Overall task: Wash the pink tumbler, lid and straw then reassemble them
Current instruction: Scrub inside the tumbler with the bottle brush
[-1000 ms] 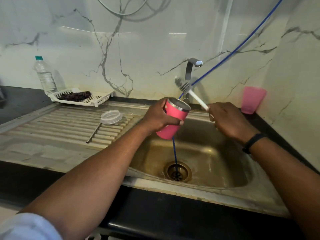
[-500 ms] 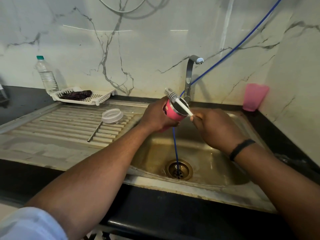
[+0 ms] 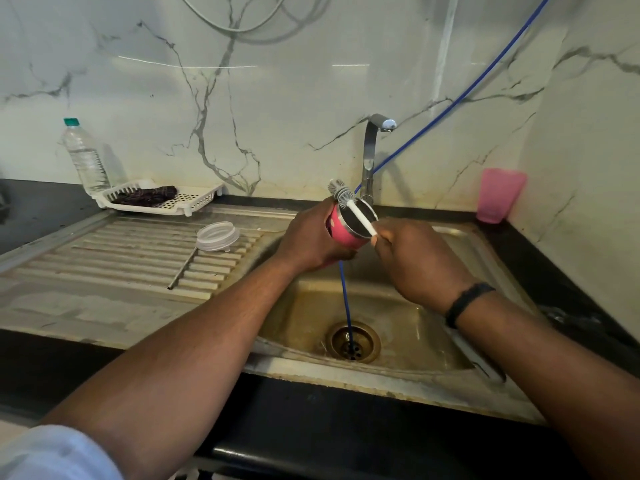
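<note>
Both fingers curled: left (image 3: 313, 237) grips tumbler (image 3: 343, 232); right (image 3: 415, 261) pinches brush (image 3: 353, 209).

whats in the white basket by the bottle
A dark scrubber or cloth-like lump lies in the white basket. What it is exactly is unclear, and anything beneath it is hidden.

Left hand (image 3: 311, 237) grips pink tumbler (image 3: 341, 230); right hand (image 3: 412, 261) holds brush (image 3: 349, 206) across its mouth.

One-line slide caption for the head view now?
Left hand grips pink steel-lined tumbler over sink; right hand holds white bottle brush across its rim.
</note>
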